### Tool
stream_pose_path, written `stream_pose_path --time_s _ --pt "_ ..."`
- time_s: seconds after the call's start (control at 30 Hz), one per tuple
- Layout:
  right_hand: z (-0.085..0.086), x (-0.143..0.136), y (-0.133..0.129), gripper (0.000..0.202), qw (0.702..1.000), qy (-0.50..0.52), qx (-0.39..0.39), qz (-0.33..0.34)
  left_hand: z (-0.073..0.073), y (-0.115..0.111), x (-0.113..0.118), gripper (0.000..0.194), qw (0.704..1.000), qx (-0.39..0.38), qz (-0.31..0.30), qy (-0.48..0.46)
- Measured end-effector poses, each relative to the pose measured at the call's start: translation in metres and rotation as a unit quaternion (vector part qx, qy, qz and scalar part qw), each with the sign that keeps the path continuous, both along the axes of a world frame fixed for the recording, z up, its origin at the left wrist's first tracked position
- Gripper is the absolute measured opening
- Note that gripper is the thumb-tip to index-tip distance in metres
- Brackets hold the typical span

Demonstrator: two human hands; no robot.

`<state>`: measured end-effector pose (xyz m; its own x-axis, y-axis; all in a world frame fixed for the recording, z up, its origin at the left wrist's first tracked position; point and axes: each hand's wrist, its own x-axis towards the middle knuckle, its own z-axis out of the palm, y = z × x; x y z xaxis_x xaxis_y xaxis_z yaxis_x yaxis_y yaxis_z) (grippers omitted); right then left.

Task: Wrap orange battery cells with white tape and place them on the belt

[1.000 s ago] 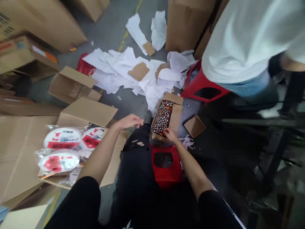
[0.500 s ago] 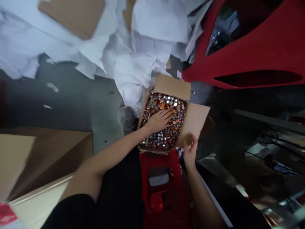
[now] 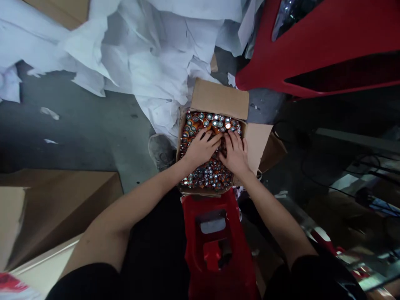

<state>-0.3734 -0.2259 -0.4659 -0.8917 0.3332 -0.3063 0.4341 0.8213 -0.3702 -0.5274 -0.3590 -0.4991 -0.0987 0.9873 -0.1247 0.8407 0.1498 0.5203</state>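
In the cardboard box (image 3: 220, 99), the left hand (image 3: 200, 151) and right hand (image 3: 236, 157), fingers spread, seemingly holding nothing, touched batteries (image 3: 210, 175), likely needing gentleness next.

I'm in what looks like a workshop or packing area. The bare grey floor (image 3: 103, 129) ahead of me is strewn with crumpled white sheets (image 3: 150, 50), and beside them is an open cardboard carton (image 3: 220, 99) packed tightly with what look like batteries (image 3: 208, 175). A larger cardboard box (image 3: 71, 208) sits to my left, red plastic stools (image 3: 328, 46) are close by, and a loose cable (image 3: 325, 186) trails through dim clutter on my right.
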Motion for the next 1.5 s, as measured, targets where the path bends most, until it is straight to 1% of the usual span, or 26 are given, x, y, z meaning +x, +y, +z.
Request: stream_pose_path --time_s 0.03,0.1,0.2,0.27,0.37,0.43,0.47,0.53,0.6,0.67,0.77,0.83,0.93,1.03,1.13,1.23,1.33,1.43,1.5 --pt "-0.002 -0.005 0.004 0.073 1.0 -0.014 0.008 0.011 0.001 -0.004 0.003 0.043 1.0 -0.004 0.012 -0.001" --pt "-0.003 -0.014 0.01 0.072 0.999 -0.034 0.016 0.037 0.001 -0.01 0.007 0.045 0.999 -0.014 0.042 -0.004" --pt "-0.003 -0.026 0.011 0.061 0.995 -0.061 0.034 0.065 0.003 -0.012 0.004 0.046 0.996 -0.022 0.087 0.008" --pt "-0.003 -0.032 0.008 0.049 0.994 -0.076 0.046 0.065 0.005 -0.011 -0.001 0.045 0.994 -0.021 0.102 0.024" --pt "-0.004 -0.031 0.007 0.036 0.995 -0.072 0.029 0.059 0.01 -0.01 -0.006 0.039 0.995 -0.028 0.086 0.034" --pt "-0.006 -0.028 0.006 0.035 0.996 -0.061 0.01 0.058 0.013 -0.008 -0.005 0.034 0.996 -0.035 0.071 0.035" --pt "-0.007 -0.028 0.005 0.036 0.997 -0.06 0.009 0.053 0.015 -0.006 -0.004 0.032 0.996 -0.038 0.076 0.038" --pt "-0.009 -0.028 0.003 0.038 0.997 -0.071 0.021 0.033 0.016 -0.002 0.0 0.03 0.992 -0.048 0.106 0.04" --pt "-0.012 -0.03 0.001 0.034 0.996 -0.084 0.037 0.011 0.017 0.002 0.004 0.027 0.989 -0.057 0.133 0.03" --pt "-0.014 -0.03 0.001 0.031 0.995 -0.085 0.044 0.009 0.018 0.004 0.006 0.024 0.99 -0.056 0.132 0.001" --pt "-0.017 -0.026 0.002 0.032 0.996 -0.074 0.046 0.033 0.018 0.005 0.01 0.024 0.992 -0.048 0.115 -0.033" --pt "-0.018 -0.023 0.002 0.032 0.995 -0.067 0.054 0.039 0.017 0.007 0.012 0.024 0.991 -0.049 0.125 -0.027" --pt "-0.022 -0.023 0.001 0.03 0.996 -0.057 0.065 0.026 0.014 0.01 0.013 0.024 0.989 -0.048 0.141 -0.01" --pt "-0.024 -0.024 0.0 0.029 0.998 -0.054 0.038 0.011 0.013 0.01 0.013 0.023 0.991 -0.038 0.125 -0.013" --pt "-0.021 -0.02 0.002 0.03 0.999 -0.046 0.005 0.003 0.017 0.008 0.016 0.025 0.995 -0.017 0.101 -0.017" --pt "-0.015 -0.012 0.005 0.036 1.0 -0.024 -0.015 0.006 0.021 0.001 0.018 0.028 0.998 0.015 0.067 -0.011" --pt "-0.011 -0.007 0.005 0.043 0.999 -0.008 -0.04 0.017 0.022 -0.007 0.015 0.029 0.999 0.036 0.027 0.003" --pt "-0.009 -0.012 -0.002 0.039 0.999 -0.015 -0.033 0.021 0.017 -0.012 0.008 0.032 0.999 0.019 0.0 -0.025" --pt "-0.009 -0.019 -0.008 0.032 0.999 -0.043 -0.006 0.01 0.014 -0.011 0.005 0.033 0.999 -0.011 0.01 -0.04"
